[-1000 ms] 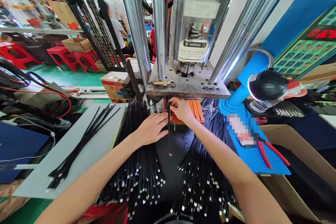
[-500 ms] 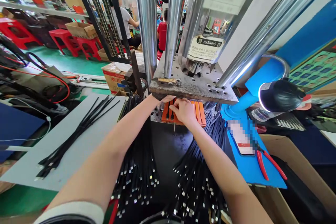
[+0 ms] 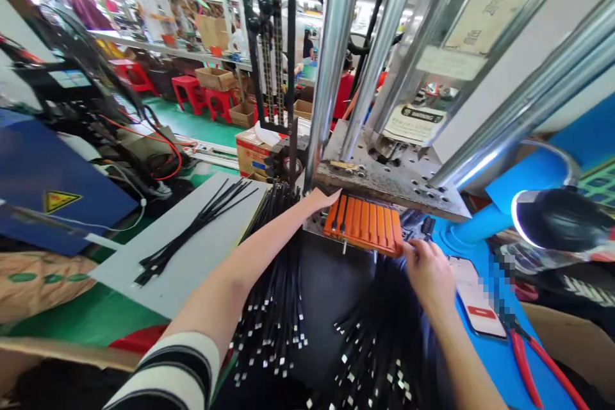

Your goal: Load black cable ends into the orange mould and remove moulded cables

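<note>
An orange slotted block (image 3: 368, 224) lies under the steel plate (image 3: 394, 182) of the machine, with black cable ends in its left slots. My left hand (image 3: 327, 198) reaches to the block's left back corner; its fingers are mostly hidden under the plate. At the block's right front corner is my right hand (image 3: 427, 266), its fingers curled together beside the corner; whatever they grip is too small to make out. One bundle of black cables (image 3: 273, 295) hangs left of the block, another (image 3: 375, 333) below and right of it.
More black cables (image 3: 192, 230) lie on a grey board (image 3: 168, 288) at left. Steel columns (image 3: 336, 45) rise behind the plate. On the blue surface at right are a phone (image 3: 473, 295), red-handled pliers (image 3: 542, 359) and a black lamp (image 3: 557, 224).
My right hand has moved from above the block's slots to its right front corner, exposing the slots. The view has turned left, so the scene sits further right.
</note>
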`<state>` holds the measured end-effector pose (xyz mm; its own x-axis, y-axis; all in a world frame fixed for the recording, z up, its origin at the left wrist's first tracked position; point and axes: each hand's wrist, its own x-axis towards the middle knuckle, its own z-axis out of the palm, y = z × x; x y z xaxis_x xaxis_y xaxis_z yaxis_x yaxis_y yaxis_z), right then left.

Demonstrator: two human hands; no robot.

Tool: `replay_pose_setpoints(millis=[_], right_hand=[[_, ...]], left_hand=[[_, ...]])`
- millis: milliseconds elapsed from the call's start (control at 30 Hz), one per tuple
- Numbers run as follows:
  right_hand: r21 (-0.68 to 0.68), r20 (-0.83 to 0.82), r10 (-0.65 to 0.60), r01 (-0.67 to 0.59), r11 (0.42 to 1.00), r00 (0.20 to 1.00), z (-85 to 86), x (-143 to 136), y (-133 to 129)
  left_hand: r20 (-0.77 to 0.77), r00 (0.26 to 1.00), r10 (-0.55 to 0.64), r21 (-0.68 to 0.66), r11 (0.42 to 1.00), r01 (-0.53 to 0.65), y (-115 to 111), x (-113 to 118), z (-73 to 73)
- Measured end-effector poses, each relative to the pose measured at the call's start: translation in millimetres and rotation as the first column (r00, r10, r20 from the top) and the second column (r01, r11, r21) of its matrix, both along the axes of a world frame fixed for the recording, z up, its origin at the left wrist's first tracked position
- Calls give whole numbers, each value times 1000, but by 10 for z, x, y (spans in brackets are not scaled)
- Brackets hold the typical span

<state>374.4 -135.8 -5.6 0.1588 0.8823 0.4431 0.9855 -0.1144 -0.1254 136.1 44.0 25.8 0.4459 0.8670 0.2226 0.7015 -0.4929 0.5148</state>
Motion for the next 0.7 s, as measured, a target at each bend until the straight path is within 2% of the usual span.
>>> replay_pose_setpoints(millis=[33,100,167,267,333,400,500,533,567,600,700], right_hand=[[-93,75,-105,112,989,992,-87,117,-85],[-290,167,-184,227,930,969,-253,258,-184],[-419,137,-173,215,882,975,-376,298,-200],[-462,-72,-209,153,874,975,-450,314,-141],[-425,-261,-245,117,898,934,-451,353,-107],[-326,-466,-232,78,942,854,-444,406,-103],[-165,-767,-172,69,984,618,-441,461,-124],[-137,-827,-157,77,988,541,-433,467,-130],[-118,-855,-148,92,989,496,-417,466,-135],[-97,-857,-144,119,988,495,-388,458,-139],[28,-780,-87,174,984,620,-203,371,-168]], left_hand=[[-29,998,53,-8,999,-53,-80,-87,-39],[-101,981,168,-7,985,-170,-258,-335,-122],[-189,928,321,4,945,-326,-389,-644,-184],[-279,842,461,-24,874,-486,-404,-1075,-242],[-255,855,453,-78,871,-485,-334,-1267,-273],[-177,878,446,-119,875,-469,-264,-1372,-297],[-4,894,448,-188,878,-441,-226,-1418,-306],[61,894,443,-222,880,-421,-231,-1418,-297],[129,891,436,-261,882,-393,-240,-1413,-280],[197,883,426,-301,884,-359,-252,-1407,-255],[384,840,384,-382,894,-234,-293,-1381,-133]])
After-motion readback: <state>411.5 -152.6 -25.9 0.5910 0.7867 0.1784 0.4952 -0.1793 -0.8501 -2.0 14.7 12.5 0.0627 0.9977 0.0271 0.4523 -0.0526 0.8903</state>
